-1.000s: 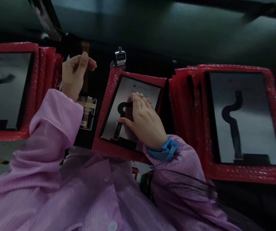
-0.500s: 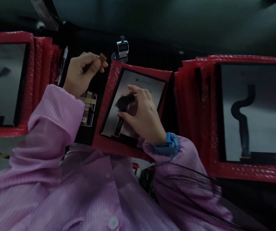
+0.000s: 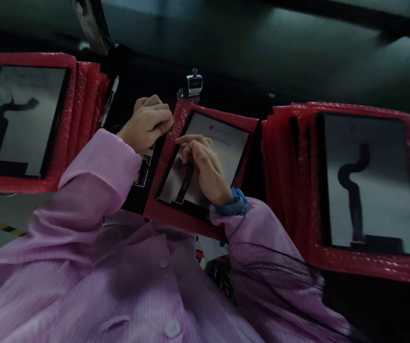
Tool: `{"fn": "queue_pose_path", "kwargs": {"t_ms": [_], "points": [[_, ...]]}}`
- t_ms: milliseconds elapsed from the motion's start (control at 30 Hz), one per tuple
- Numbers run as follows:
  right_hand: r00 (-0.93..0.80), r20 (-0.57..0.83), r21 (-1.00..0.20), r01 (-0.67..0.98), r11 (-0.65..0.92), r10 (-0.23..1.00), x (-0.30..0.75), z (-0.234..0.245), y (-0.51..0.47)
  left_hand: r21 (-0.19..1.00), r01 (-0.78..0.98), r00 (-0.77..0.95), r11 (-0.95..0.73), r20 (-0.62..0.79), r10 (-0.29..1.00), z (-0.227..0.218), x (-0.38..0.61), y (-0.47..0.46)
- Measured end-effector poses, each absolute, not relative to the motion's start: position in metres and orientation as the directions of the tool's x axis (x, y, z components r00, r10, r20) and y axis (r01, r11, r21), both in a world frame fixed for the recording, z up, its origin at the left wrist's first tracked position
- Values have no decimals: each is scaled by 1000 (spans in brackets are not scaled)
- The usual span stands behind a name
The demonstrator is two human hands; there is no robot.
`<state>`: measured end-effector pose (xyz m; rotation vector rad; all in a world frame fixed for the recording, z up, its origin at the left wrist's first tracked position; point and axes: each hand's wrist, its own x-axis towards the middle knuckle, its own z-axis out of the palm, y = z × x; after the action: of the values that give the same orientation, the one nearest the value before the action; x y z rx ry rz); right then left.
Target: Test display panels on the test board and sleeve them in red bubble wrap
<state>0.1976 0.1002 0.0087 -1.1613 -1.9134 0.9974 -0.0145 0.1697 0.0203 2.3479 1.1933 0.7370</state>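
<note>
From the head view, my right hand (image 3: 205, 166) lies on the middle panel (image 3: 222, 143), fingers bent and drawn together over the dark flex cable (image 3: 184, 183). The cable's long axis runs from the panel's near edge up and away from me, leaning slightly right, and its upper end vanishes under my fingertips. I seem to be pinching or pressing that end, though the hand hides the contact itself, so I cannot say for certain that anything is clamped.

My left hand (image 3: 149, 125) sits just left of the panel, at the far left corner of its red wrap (image 3: 162, 166). It is curled tight, thumb against fingers; whether something small is held inside, I cannot tell. Between the two, the right hand is the nearer to the cable, right on top of it, while the left is beside the wrap's edge.

A labelled board (image 3: 143, 169) shows below my left wrist. Behind the panel stands a small metal counter (image 3: 194, 85), and a pen (image 3: 109, 100) lies by the left stack (image 3: 22, 119) of wrapped panels. Another stack (image 3: 365, 186) sits to my right, well apart.
</note>
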Motion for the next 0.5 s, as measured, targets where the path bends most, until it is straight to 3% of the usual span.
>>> {"fn": "queue_pose_path", "kwargs": {"t_ms": [233, 500], "points": [[-412, 286, -722, 501, 478, 865, 203, 0, 118, 571, 590, 578, -571, 195, 792, 19, -8, 161], [-438, 296, -709, 495, 502, 849, 205, -3, 121, 597, 557, 626, -577, 154, 764, 22, -7, 158]]}}
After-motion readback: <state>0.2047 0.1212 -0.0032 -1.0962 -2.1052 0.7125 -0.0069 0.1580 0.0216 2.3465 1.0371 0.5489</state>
